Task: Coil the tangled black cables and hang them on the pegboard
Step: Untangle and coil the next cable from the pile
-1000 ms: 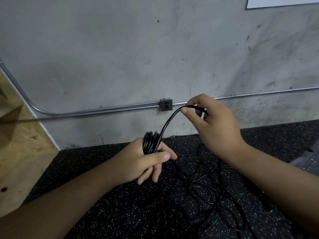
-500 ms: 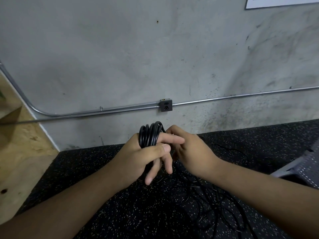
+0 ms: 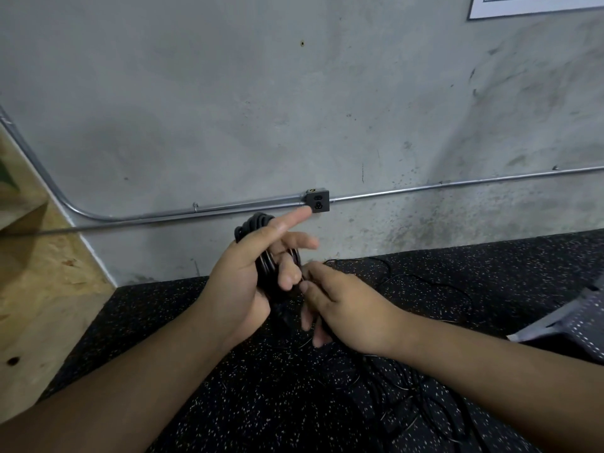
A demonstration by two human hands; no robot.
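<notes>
Plywood [image 3: 39, 289], rough and pale, is seen at the far left, beside a grey concrete wall [image 3: 294, 109] along which a thin metal conduit [image 3: 196, 212] is run.

The coiling step is judged to be in hand. A coil [image 3: 253, 223] of several round loops of smooth black cable is kept in the left hand [image 3: 238, 282]. It is laid across the palm and held by the lower curled fingers, while the upper fingers are stretched out and loose.

Just right of it, the cable is pinched by the thumb and fingertips of the right hand [image 3: 353, 305], close against the coil's lower side. The exact contact is partly hidden.

Further right and below, the uncoiled cable [image 3: 402, 387] is spread in thin tangled loops on a black speckled rubber mat [image 3: 163, 322], where it is hard to make out.

For the next move, more slack would need to be drawn up and laid as an even loop over the open left fingers. Snags in the tangle are judged likely, since the strands cross each other. No pegboard is in view, so hanging is judged to be some way off.
</notes>
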